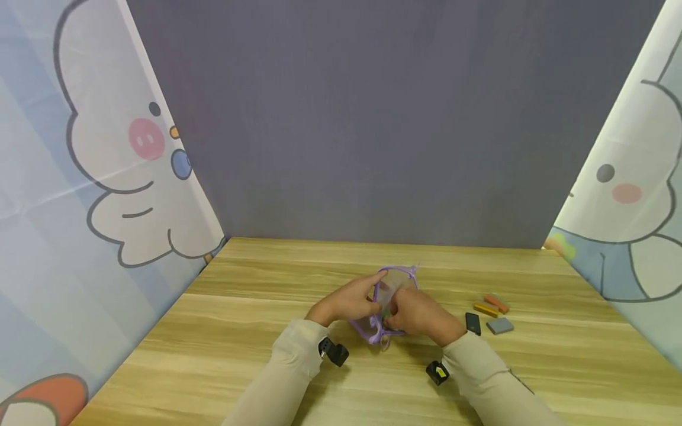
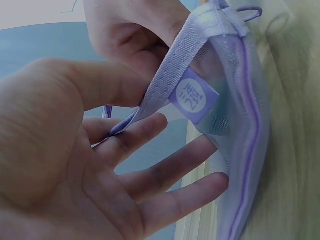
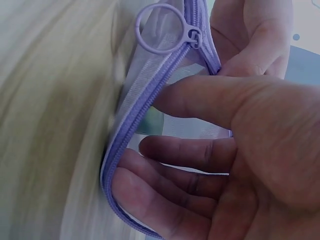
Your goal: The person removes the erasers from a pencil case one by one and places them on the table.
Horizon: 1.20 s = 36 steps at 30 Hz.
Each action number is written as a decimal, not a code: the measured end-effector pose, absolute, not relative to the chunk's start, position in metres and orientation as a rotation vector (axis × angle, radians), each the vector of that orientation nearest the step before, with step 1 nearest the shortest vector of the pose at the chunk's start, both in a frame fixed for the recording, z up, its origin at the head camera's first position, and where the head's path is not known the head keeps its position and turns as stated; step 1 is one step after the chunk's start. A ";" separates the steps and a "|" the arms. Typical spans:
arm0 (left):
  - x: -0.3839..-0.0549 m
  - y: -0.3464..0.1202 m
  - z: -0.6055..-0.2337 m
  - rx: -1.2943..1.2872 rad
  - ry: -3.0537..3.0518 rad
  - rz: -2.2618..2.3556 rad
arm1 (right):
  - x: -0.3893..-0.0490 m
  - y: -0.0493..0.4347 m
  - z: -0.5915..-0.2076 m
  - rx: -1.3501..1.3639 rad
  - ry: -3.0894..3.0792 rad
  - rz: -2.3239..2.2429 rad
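Note:
A mesh zipper pouch (image 1: 395, 279) with purple edging stands between the hands on the table. My left hand (image 1: 348, 302) pinches its fabric edge between thumb and index finger; the other fingers are spread in the left wrist view. A printed purple label (image 2: 196, 96) hangs beside that grip. My right hand (image 1: 418, 313) reaches into the mouth of the pouch. Between its thumb and index finger a green thing (image 3: 151, 121) shows; whether they pinch it cannot be made out. The zipper pull (image 3: 193, 37) carries a large ring.
To the right of the right hand lie small flat blocks: orange (image 1: 496, 303), yellow (image 1: 486, 310), black (image 1: 473, 323) and grey (image 1: 499, 325). A grey panel (image 1: 341, 130) rises behind the wooden table (image 1: 240, 331). Cartoon-printed curtains (image 1: 106, 177) hang on both sides.

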<state>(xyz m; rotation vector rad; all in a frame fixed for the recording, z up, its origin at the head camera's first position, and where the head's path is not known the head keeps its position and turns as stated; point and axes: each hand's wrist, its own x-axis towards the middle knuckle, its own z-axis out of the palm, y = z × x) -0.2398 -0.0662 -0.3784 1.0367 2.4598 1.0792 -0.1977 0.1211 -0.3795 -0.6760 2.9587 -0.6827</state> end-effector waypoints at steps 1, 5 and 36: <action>-0.240 -0.067 -0.380 1.038 2.456 1.082 | -0.197 0.121 -0.380 -0.686 2.956 -0.691; -0.239 -0.069 -0.384 1.034 2.465 1.077 | -0.196 0.118 -0.385 -0.704 2.958 -0.704; -0.238 -0.065 -0.380 0.983 2.461 1.097 | -0.197 0.124 -0.370 -0.529 3.006 -0.635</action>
